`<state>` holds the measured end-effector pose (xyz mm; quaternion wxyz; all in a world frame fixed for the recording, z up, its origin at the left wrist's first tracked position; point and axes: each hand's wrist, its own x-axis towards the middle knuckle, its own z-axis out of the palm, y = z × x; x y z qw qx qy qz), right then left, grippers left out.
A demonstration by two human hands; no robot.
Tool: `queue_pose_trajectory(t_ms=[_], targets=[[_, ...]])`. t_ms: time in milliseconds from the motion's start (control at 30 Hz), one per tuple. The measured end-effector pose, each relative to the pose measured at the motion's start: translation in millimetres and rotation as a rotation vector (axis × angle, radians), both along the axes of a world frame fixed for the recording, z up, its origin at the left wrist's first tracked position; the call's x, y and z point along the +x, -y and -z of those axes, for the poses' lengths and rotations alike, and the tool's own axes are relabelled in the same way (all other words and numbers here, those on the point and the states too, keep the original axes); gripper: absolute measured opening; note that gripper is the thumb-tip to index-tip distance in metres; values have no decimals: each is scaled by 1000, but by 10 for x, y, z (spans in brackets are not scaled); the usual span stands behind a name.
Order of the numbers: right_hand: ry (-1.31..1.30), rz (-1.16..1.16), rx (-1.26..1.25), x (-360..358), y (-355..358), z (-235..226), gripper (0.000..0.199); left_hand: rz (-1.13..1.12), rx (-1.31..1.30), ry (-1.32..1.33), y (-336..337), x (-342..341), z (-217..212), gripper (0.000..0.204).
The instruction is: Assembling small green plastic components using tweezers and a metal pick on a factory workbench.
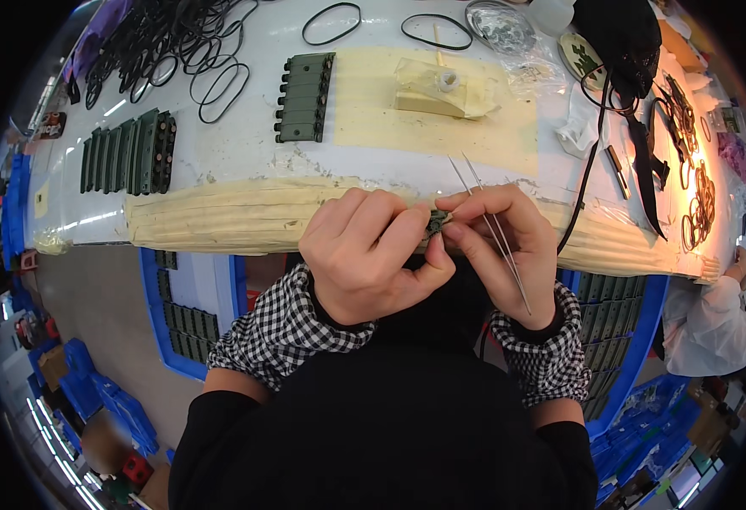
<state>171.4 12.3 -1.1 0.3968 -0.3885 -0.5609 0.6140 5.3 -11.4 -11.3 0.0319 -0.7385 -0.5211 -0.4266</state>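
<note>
My left hand is closed, its fingertips pinching a small dark green part just over the table's front edge. My right hand meets it from the other side, thumb and forefinger touching the part's right end. A pair of thin metal tweezers lies slantwise in the right hand, its tips pointing up and left past the fingers. Much of the green part is hidden by the fingers. Beyond the hands stands a row of green toy-like blocks. Another green row sits farther left.
Black rubber bands heap at the far left. A tape-covered yellowish block stands at the back. Black scissors and a black bag lie right. Blue trays of green parts sit below the table edge. A person in white is at right.
</note>
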Motion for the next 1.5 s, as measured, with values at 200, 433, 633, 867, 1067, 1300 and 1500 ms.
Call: queue_pose_trajectory(t_ms=[200,433,633,867,1067,1300,1500], targets=[[55,-103,96,54,-105,7,10,-1,-18,-18,10,6,-8,20],[200,-30,394,84,-269,-173,12,56,-8,24,-52,-124,-175,22],[689,309,1041,-61,-755,-407,15,-13,98,-64,-341,-319,-375,23],[679,293,1109,-247,-943,-285,17,-35,160,-45,-591,-387,-262,25],[368,290,792,-216,-710,-534,7,-45,181,-17,-574,-393,-215,25],[-10,96,198,-402,-674,-425,14,-31,161,-4,-568,-414,-203,27],[0,87,214,-407,-683,-411,14,-21,175,0,-575,-423,-197,26]])
